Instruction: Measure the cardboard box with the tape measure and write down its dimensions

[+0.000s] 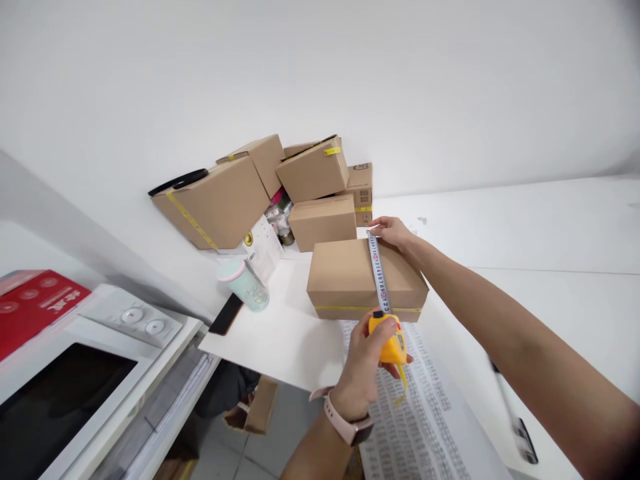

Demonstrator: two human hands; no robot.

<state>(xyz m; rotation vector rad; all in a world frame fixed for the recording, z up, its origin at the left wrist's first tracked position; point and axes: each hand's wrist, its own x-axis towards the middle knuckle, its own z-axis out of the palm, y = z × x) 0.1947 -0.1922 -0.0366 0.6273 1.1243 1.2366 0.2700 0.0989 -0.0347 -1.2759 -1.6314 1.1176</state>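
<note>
A yellow tape measure (387, 337) is gripped in my left hand (364, 360), just in front of a closed brown cardboard box (343, 267). Its metal blade (379, 273) is pulled out across the box's top toward the far edge. There the fingers of my right hand (393, 232) pinch the blade's end. A yellow wrist strap hangs from the tape's case. Yellow tape runs along the near side of the box. Printed sheets (415, 413) lie on the table under my left hand.
More cardboard boxes (225, 200) are stacked against the wall. A mint tumbler (245, 285) and a dark phone-like slab (226, 315) stand left on the white table (295, 347). A microwave (65, 393) is at far left. A pen-like object (523, 433) lies at right.
</note>
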